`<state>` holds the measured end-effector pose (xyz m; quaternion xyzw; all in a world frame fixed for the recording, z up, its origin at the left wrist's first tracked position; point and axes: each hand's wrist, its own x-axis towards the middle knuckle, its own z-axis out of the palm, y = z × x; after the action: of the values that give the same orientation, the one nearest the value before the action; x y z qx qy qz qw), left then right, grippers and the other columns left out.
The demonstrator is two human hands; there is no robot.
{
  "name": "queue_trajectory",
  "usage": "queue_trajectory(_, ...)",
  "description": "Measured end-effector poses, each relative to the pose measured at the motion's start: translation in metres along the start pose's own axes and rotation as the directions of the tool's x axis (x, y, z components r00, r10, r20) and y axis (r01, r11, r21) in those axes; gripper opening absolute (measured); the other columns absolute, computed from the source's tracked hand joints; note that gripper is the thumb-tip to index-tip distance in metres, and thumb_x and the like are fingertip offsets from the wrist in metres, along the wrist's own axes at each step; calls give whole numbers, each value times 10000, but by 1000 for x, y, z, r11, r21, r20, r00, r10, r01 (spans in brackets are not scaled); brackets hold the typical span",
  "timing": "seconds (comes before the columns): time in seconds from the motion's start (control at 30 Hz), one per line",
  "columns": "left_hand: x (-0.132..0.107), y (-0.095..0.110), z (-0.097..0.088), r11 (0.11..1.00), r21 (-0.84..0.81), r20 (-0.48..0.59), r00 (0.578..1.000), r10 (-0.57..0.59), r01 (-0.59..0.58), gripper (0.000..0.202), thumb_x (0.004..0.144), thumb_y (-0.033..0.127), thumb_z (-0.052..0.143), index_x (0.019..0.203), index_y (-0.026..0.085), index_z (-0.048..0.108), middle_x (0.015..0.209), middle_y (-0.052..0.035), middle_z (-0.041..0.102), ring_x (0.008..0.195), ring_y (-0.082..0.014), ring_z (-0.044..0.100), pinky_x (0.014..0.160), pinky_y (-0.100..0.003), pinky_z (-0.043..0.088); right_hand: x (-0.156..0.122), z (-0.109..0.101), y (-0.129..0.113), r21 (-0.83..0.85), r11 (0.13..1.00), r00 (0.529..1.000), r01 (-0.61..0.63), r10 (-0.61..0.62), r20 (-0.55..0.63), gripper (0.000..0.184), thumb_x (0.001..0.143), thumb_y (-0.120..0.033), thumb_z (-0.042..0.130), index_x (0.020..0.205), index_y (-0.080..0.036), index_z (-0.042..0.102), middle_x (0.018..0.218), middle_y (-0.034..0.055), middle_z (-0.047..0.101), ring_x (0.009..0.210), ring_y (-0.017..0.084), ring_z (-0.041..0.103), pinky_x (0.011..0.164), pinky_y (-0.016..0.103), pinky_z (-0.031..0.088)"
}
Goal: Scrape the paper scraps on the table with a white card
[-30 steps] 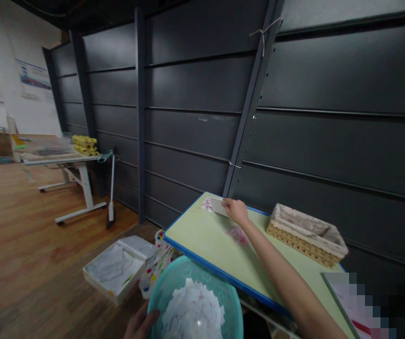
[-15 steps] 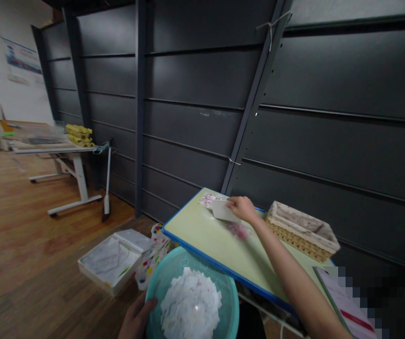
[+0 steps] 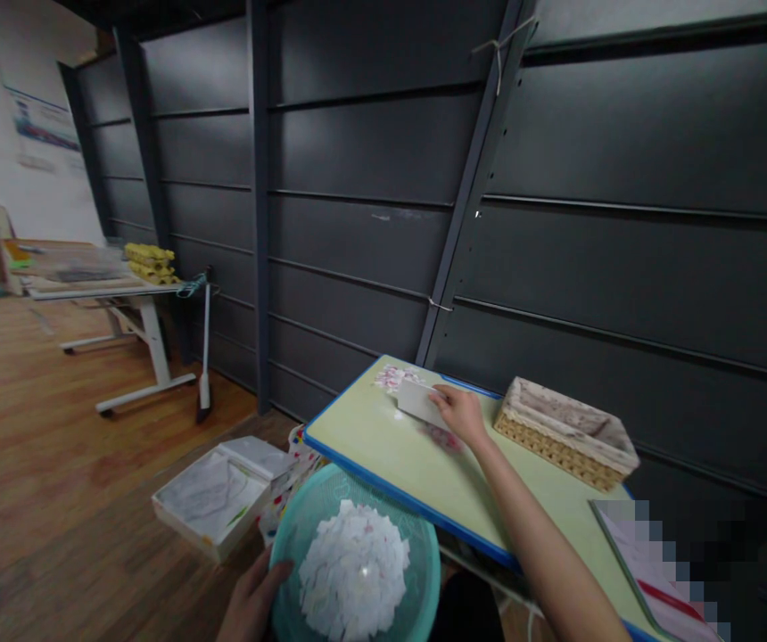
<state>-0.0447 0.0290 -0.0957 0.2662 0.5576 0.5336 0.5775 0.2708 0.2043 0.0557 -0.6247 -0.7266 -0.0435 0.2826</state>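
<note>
My right hand point(image 3: 460, 413) reaches across a pale green table with a blue edge point(image 3: 383, 486) and grips a white card point(image 3: 416, 402) held on edge against the tabletop. A small heap of pink and white paper scraps point(image 3: 390, 378) lies just beyond the card, and a few more scraps point(image 3: 443, 437) sit beside my wrist. My left hand point(image 3: 250, 606) holds the rim of a teal basin point(image 3: 290, 557) below the table's near edge. The basin is heaped with white paper scraps point(image 3: 353, 580).
A wicker basket point(image 3: 564, 432) stands on the table to the right, near a sheet of paper point(image 3: 651, 571). An open white box point(image 3: 213, 499) lies on the wooden floor. Dark metal shelving point(image 3: 383, 223) backs the table. Another table point(image 3: 109, 290) and a broom point(image 3: 204, 348) stand at left.
My right hand has drawn the card a little toward me across the table. The basin in my left hand has stayed under the table edge.
</note>
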Motion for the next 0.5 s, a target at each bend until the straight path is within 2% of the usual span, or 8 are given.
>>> queue_trajectory(0.13,10,-11,-5,1000,-26,3,1000,-7,7,444,534,412,736,918,194,686,782,-62,764,949,-315,656,857,-384,504,-5,1,6,68,998,1000,-1,2,-12,330,842,-338,459,1037,-197,684,1010,74,697,891,225,639,774,293,442)
queue_trajectory(0.23,9,-10,-4,1000,10,-24,1000,-9,9,444,527,445,731,899,208,682,707,-68,751,930,-328,659,825,-409,514,-6,0,10,155,988,1000,3,2,-30,335,823,-349,463,1000,-187,698,971,69,706,841,217,642,756,293,448)
queue_trajectory(0.33,3,-5,0,1000,19,-1,1000,10,-10,460,516,464,731,892,204,683,704,-79,748,884,-327,671,799,-427,519,-7,-1,11,226,974,997,-9,25,-67,345,817,-357,457,982,-180,703,942,69,710,804,211,642,729,286,449)
queue_trajectory(0.5,-3,1,0,997,63,52,997,49,-52,419,560,422,713,904,183,693,738,-68,757,889,-304,669,870,-411,480,-9,4,4,186,982,999,-22,31,-41,316,797,-315,471,938,-161,708,917,94,709,832,228,636,739,286,432)
